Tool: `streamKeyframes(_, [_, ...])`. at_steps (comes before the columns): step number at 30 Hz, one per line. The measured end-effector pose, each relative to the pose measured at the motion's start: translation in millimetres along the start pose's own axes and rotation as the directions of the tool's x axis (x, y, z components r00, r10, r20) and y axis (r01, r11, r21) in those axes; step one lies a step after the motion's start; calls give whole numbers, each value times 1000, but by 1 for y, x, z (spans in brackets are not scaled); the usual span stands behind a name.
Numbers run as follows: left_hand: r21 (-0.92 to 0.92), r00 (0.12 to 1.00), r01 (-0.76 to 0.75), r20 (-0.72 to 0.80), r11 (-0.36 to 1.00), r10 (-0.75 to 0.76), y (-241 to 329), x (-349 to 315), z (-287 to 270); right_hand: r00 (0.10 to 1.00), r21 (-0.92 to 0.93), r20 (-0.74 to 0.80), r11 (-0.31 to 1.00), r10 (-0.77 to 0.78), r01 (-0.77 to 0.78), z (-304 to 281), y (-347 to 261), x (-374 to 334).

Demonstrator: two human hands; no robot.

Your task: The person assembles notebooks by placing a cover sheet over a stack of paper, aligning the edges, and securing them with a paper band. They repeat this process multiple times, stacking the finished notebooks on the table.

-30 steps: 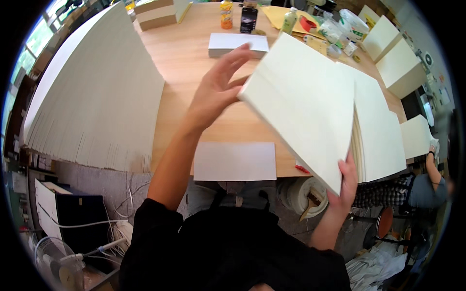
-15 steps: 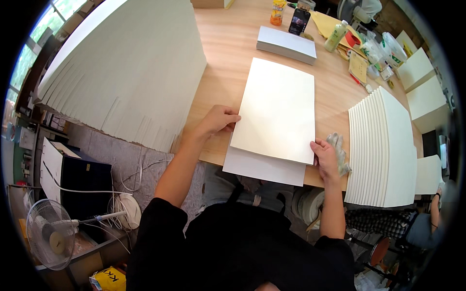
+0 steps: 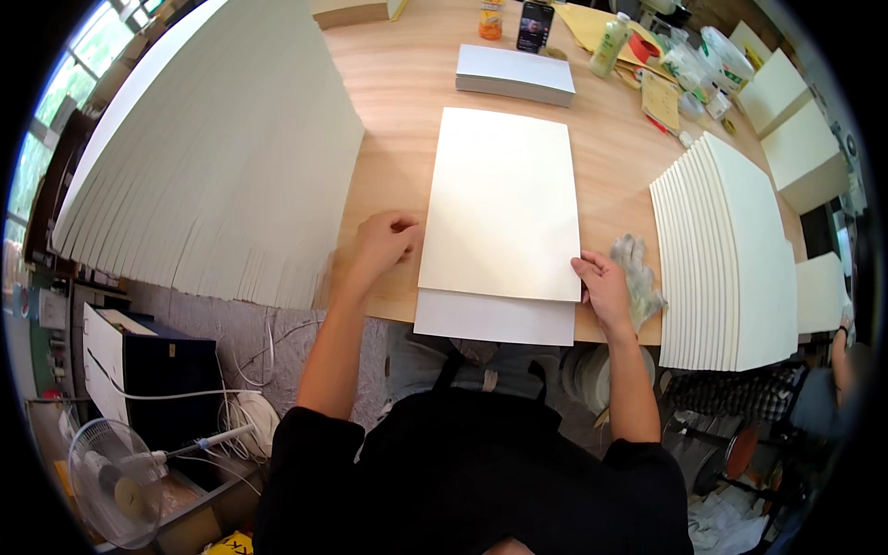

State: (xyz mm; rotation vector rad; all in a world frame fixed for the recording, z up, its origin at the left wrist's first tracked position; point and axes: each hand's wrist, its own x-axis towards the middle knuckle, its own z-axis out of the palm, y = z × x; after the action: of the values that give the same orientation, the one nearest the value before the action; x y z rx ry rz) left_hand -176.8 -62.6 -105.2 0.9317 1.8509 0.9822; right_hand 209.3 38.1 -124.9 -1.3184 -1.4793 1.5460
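A cream sheet (image 3: 499,203) of stiff-looking paper or board lies in front of me on the wooden table. Beneath it a white sheet (image 3: 495,317) sticks out at the near side, past the table edge. My right hand (image 3: 603,285) pinches the cream sheet's right edge near its lower corner, thumb on top. Just off the left edge is my left hand (image 3: 387,242), its fingers curled in and apart from the paper; nothing shows in them. A grey-white work glove (image 3: 634,277) lies beside my right hand.
To the left rises a tall paper stack (image 3: 222,157); at the right stands a stack of cream layers (image 3: 731,268). Farther back are a white paper stack (image 3: 514,76), a propped phone (image 3: 535,26) and bottles. A fan (image 3: 116,481) stands lower left. Another person's arm (image 3: 840,356) shows far right.
My left hand has let go of the sheets' left edge and moved slightly away. The cream sheet now sits straighter over the white one. The whole view has shifted a little.
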Motion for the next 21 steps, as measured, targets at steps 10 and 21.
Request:
streamKeyframes(10, [479, 848, -401, -129, 781, 515, -56, -100, 36, 997, -208, -56, 977, -58, 45, -7, 0, -5])
streamKeyframes(21, [491, 842, -423, -99, 762, 531, -53, -100, 36, 941, -482, -71, 837, -330, 257, -4, 0, -13])
